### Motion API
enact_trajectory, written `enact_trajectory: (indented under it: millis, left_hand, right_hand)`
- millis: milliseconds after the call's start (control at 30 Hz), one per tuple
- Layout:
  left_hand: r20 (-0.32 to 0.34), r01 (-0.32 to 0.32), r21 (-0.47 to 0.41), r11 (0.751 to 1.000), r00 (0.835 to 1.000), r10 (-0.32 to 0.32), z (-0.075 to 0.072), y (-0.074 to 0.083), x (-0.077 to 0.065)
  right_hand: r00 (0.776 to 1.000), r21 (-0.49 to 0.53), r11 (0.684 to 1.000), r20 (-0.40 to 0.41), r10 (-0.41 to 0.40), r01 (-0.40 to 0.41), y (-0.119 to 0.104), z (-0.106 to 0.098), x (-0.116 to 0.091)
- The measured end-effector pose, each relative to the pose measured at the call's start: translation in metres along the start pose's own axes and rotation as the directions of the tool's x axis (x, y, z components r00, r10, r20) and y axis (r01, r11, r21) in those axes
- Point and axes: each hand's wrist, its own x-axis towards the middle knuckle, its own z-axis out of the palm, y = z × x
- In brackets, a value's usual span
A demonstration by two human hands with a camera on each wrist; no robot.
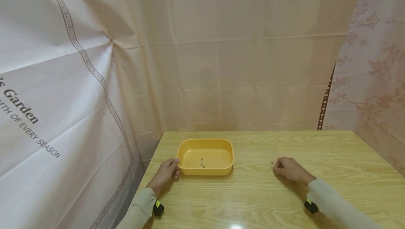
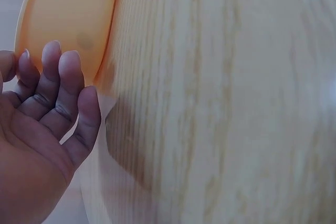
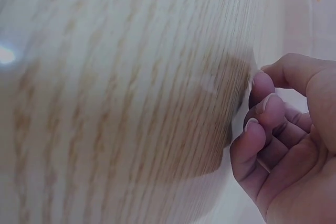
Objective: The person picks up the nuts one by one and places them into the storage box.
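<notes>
In the head view, a yellow rectangular tub (image 1: 205, 171) stands on the table with several small dark ring-like pieces (image 1: 201, 164) on its floor. My left hand (image 1: 166, 172) holds the tub's left end, thumb at the rim and fingers against the outer wall; the left wrist view shows those fingers (image 2: 68, 72) along the orange-looking wall. To the right, my right hand (image 1: 289, 169) is low over the table, fingers curled and thumb against the index fingertip. Nothing shows between these fingertips (image 3: 264, 80). One more small dark piece (image 1: 272, 163) lies just beside them on the wood.
The wood-grain table (image 1: 253, 193) runs back to a beige hanging cloth (image 1: 240, 63). A white printed cloth (image 1: 63, 116) hangs at the left and a floral one (image 1: 376, 81) at the right. Each wrist carries a small black device (image 1: 311, 206).
</notes>
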Motion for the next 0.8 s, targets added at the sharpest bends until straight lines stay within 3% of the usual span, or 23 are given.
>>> enact_trajectory:
  millis: [400,800]
  left_hand:
    - [0.028,-0.021,-0.031,0.999,0.999,0.022,-0.0008,0.0007,0.0010]
    - [0.036,-0.058,-0.002,0.998,0.998,0.058,0.0004,0.0023,-0.0009]
  right_hand:
    - [1.000,0.012,1.000,-0.024,-0.009,0.009,0.0006,0.0016,-0.0010]
    - [1.000,0.031,0.999,-0.023,0.015,-0.014,-0.0029,0.0002,0.0002]
